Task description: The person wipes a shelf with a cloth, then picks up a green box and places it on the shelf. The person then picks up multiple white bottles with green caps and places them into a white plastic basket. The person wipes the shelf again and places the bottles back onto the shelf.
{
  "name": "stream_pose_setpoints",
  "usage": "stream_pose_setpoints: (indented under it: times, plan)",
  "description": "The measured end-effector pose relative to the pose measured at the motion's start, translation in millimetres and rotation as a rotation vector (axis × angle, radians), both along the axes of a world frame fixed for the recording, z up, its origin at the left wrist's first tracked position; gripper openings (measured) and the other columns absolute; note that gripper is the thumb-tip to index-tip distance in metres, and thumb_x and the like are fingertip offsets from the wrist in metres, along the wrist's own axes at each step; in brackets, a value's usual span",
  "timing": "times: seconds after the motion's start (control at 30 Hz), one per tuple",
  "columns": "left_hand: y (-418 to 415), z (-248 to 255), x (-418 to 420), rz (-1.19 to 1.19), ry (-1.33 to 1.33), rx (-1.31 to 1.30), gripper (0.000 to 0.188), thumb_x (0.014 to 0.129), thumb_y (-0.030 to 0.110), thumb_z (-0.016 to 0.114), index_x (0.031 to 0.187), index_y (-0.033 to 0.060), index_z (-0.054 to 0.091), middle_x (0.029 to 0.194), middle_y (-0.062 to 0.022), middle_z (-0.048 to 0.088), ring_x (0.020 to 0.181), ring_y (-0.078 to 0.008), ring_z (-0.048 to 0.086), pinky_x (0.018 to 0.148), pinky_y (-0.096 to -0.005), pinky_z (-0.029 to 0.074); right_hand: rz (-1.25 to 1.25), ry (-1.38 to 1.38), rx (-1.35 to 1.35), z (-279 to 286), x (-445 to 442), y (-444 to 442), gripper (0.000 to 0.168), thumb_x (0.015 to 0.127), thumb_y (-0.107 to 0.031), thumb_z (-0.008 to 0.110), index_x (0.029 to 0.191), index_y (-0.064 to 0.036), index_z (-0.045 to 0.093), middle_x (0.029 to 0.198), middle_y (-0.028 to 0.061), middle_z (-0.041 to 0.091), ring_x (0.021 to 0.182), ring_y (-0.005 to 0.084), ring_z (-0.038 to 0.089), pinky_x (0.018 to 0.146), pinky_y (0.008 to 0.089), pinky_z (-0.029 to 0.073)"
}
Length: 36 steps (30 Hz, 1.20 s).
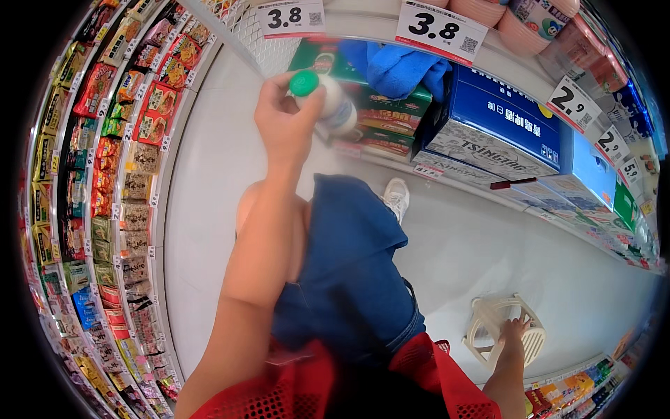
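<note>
My left hand (pixel 285 118) grips a white bottle (pixel 337 107) around its neck, just under the green screw cap (pixel 304 83). The bottle is tilted, and its lower end is blurred in front of green cartons (pixel 395 110) on the bottom shelf. Down at the right, my right hand (pixel 514 331) has hold of a cream plastic stool (pixel 534 345) by its edge. The stool appears tipped on its side, with its slatted seat to the right. Whether its legs touch the floor I cannot tell.
A crumpled blue cloth (pixel 403 70) lies on the green cartons, beside a blue Tsingtao beer carton (pixel 492 123). Above runs a shelf edge with price tags (pixel 442 31). A white wire mesh panel (pixel 269 50) stands ahead. Shelves of packaged snacks (pixel 138 201) line the left.
</note>
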State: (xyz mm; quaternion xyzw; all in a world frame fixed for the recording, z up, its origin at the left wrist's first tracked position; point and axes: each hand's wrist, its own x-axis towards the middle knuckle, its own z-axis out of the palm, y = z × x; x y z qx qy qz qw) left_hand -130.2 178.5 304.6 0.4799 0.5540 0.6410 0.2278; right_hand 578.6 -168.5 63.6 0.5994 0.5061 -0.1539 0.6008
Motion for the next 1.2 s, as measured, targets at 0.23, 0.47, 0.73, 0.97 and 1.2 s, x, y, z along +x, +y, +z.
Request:
stream_pose_setpoints:
  times: [0.23, 0.47, 0.73, 0.97, 1.2]
  plan:
    - [-4, 3, -10, 0.026, 0.022, 0.001, 0.038, 0.087, 0.005, 0.074, 0.118, -0.0063, 0.055, 0.119, -0.0194, 0.068, 0.100, -0.0170, 0.069, 0.090, -0.0303, 0.055, -0.020, 0.046, 0.021, 7, -62, 40, 0.057, 0.062, -0.032, 0.083, 0.117, -0.020, 0.074, 0.138, 0.0095, 0.058, 0.141, 0.0337, 0.035, 0.120, 0.0662, 0.005]
    - [-4, 1, -9, 0.025, 0.010, 0.012, 0.038, 0.086, 0.006, 0.075, 0.117, -0.0061, 0.056, 0.118, -0.0182, 0.069, 0.095, -0.0145, 0.069, 0.086, -0.0282, 0.056, 0.157, 0.250, 0.320, 19, -117, 169, 0.044, 0.066, -0.028, 0.077, 0.109, -0.017, 0.076, 0.125, 0.0112, 0.062, 0.131, 0.0334, 0.042, 0.119, 0.0641, 0.013]
    - [-5, -2, -16, -0.007, -0.046, 0.043, 0.039, 0.085, 0.007, 0.077, 0.117, -0.0039, 0.057, 0.117, -0.0156, 0.070, 0.090, -0.0102, 0.067, 0.081, -0.0247, 0.055, 0.518, 0.417, 0.473, 0, -207, 225, 0.026, 0.074, -0.019, 0.068, 0.098, -0.011, 0.077, 0.107, 0.0125, 0.066, 0.119, 0.0333, 0.050, 0.114, 0.0662, 0.023]
    - [-3, 8, -14, -0.012, -0.133, 0.025, 0.036, 0.083, 0.005, 0.077, 0.113, -0.0019, 0.059, 0.115, -0.0117, 0.070, 0.073, -0.0019, 0.056, 0.067, -0.0190, 0.048, -0.228, 1.113, 0.362, -39, -314, 156, 0.029, 0.085, -0.028, 0.068, 0.110, -0.016, 0.076, 0.104, 0.0120, 0.071, 0.103, 0.0355, 0.062, 0.091, 0.0432, 0.051]
    - [8, -26, -6, 0.015, -0.207, 0.133, 0.037, 0.078, 0.001, 0.077, 0.111, 0.0015, 0.061, 0.108, -0.0036, 0.070, 0.063, 0.0028, 0.045, 0.053, -0.0142, 0.033, -0.973, 1.364, -0.353, -59, -411, 106, 0.034, 0.094, -0.032, 0.060, 0.109, -0.004, 0.072, 0.105, 0.0208, 0.071, 0.098, 0.0304, 0.069, 0.088, 0.0396, 0.052]
